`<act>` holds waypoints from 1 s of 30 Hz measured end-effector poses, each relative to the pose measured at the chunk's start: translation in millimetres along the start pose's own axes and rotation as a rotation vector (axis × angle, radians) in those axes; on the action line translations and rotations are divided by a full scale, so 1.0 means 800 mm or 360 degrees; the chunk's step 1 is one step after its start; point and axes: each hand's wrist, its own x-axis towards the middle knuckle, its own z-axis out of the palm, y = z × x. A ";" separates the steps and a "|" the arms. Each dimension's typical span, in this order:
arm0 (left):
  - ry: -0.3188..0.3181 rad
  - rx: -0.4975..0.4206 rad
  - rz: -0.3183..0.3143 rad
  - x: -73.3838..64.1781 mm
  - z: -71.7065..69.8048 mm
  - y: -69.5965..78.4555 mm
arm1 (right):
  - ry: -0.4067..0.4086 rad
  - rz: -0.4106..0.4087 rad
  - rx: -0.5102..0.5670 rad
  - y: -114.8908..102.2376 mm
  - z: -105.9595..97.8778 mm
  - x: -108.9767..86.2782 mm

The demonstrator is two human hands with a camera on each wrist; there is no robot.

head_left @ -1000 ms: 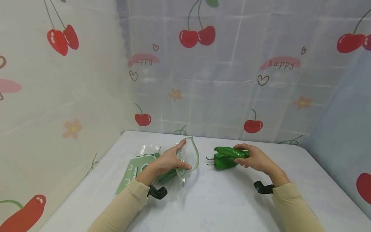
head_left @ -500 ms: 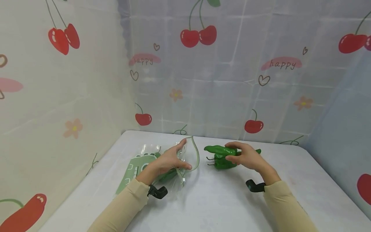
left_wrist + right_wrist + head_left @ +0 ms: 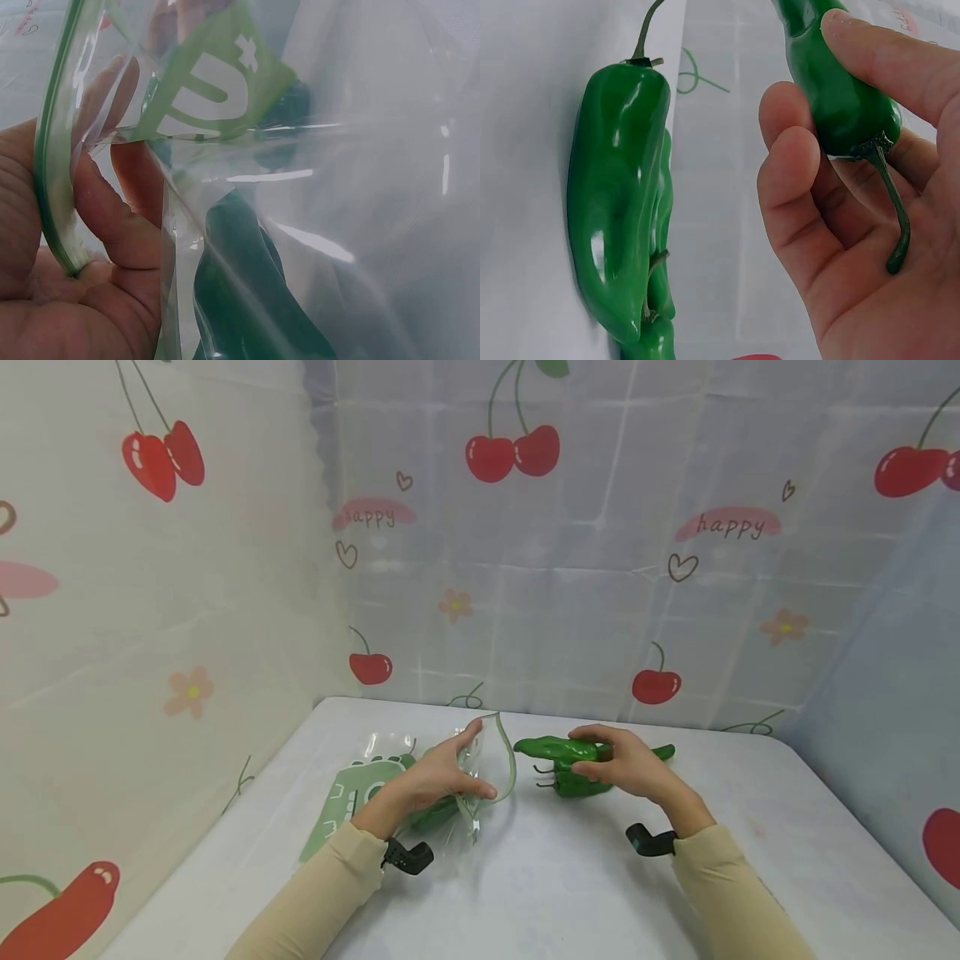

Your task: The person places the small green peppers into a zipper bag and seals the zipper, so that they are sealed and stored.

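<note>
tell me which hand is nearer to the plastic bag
Left. The left hand is touching the plastic bag at its mouth; the right hand is apart from it, off to its right, holding a pepper.

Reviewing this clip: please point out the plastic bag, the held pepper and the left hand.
Plastic bag (image 3: 337, 800): head view, on its green printed side.
Held pepper (image 3: 840, 94): right wrist view, on its body.
Left hand (image 3: 429, 777): head view, on its back.

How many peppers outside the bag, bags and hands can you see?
Held pepper: 1
Loose peppers, overlapping: 3
Clear bag: 1
Left hand and right hand: 2
Total: 7
I left out the bagged peppers because I can't tell exactly how many there are.
</note>
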 end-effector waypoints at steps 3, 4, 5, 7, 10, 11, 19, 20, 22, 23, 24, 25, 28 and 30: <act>0.0004 0.0011 -0.0003 0.000 0.000 0.000 | -0.0024 -0.0040 0.0022 -0.003 0.003 0.001; 0.0006 0.0015 -0.0003 0.000 0.000 0.000 | -0.0029 -0.0052 0.0024 -0.004 0.005 0.002; 0.0007 0.0022 -0.0005 -0.001 0.000 0.001 | -0.0035 -0.0061 0.0027 -0.005 0.006 0.003; 0.0009 0.0028 -0.0006 -0.001 0.000 0.001 | -0.0054 -0.0082 0.0038 -0.006 0.009 0.005; 0.0007 0.0023 0.0000 -0.001 0.000 0.001 | -0.0084 -0.0105 0.0040 -0.006 0.013 0.007; 0.0005 0.0019 0.0002 0.000 0.000 0.001 | -0.0092 -0.0110 0.0044 -0.007 0.015 0.008; 0.0006 0.0013 0.0008 0.001 -0.001 0.001 | -0.0123 -0.0153 0.0008 -0.012 0.028 0.014; 0.0010 0.0019 0.0006 0.001 -0.001 0.001 | -0.0122 -0.0152 0.0000 -0.013 0.030 0.015; 0.0013 0.0017 0.0001 0.001 0.000 0.001 | -0.0121 -0.0142 -0.0010 -0.015 0.034 0.016; 0.0015 0.0023 -0.0001 0.000 0.000 0.002 | -0.0123 -0.0136 -0.0009 -0.015 0.036 0.017; 0.0016 0.0024 -0.0005 0.000 0.000 0.002 | -0.0125 -0.0128 -0.0005 -0.015 0.038 0.018; 0.0018 0.0026 -0.0007 0.000 0.001 0.002 | -0.0126 -0.0121 -0.0005 -0.016 0.040 0.018; 0.0022 0.0021 -0.0006 0.000 0.001 0.002 | -0.0126 -0.0116 -0.0009 -0.016 0.042 0.019; 0.0023 0.0016 -0.0004 0.001 0.001 0.002 | -0.0125 -0.0118 -0.0019 -0.017 0.044 0.020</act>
